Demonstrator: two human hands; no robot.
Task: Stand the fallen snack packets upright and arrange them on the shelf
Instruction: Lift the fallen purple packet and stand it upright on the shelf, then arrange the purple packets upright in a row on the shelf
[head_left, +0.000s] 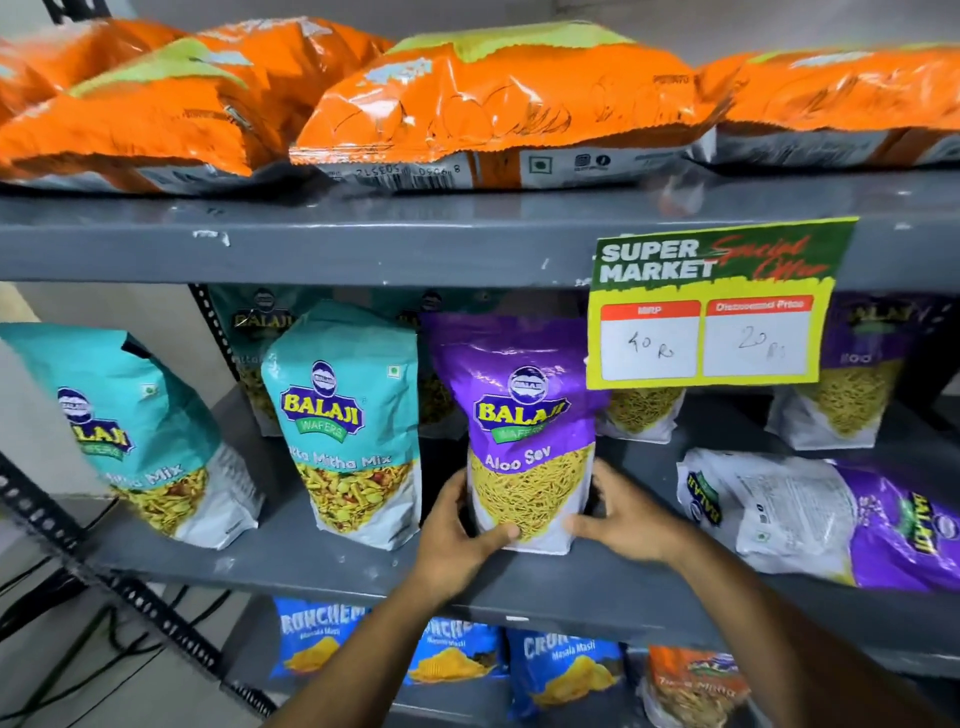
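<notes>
A purple Aloo Sev packet (524, 415) stands upright at the middle of the grey middle shelf (291, 561). My left hand (457, 525) grips its lower left edge and my right hand (618, 512) grips its lower right edge. To the right, another purple packet (831, 519) lies flat on its side on the same shelf. Two teal Khatta Mitha Mix packets (348, 421) (130, 431) stand upright to the left, the far-left one leaning.
More purple packets (857, 374) stand at the back right, partly behind a yellow price sign (711, 306). Orange chip bags (498, 104) lie flat on the top shelf. Blue Crunchem bags (566, 670) fill the lower shelf. A slotted metal upright (104, 566) runs diagonally at left.
</notes>
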